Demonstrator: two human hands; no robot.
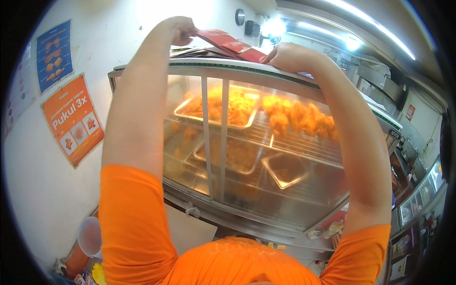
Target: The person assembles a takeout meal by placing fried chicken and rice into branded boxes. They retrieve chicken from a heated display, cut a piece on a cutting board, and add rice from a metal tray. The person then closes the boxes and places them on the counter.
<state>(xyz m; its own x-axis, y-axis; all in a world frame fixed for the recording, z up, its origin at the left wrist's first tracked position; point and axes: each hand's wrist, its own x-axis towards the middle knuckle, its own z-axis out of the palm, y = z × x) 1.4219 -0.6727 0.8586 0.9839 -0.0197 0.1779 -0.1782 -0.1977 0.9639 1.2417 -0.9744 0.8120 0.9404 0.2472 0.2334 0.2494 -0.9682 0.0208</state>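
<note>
Both my arms reach up to the top of a glass-fronted food warmer cabinet. Pinched in my left hand is the left end of a flat red printed cardboard piece, possibly a folded food box. My right hand is at its right end, low over the cabinet's top edge, with the fingers curled around the cardboard's edge. Under the red piece, more flat printed sheets lie stacked on the cabinet top. Behind the glass, fried chicken pieces sit on a wire rack beside a metal tray heaped with fried food.
A lower shelf holds a square metal pan. Posters hang on the white wall to the left. Down at the left stands a pale plastic bucket. A wall fan and bright lights are at the back.
</note>
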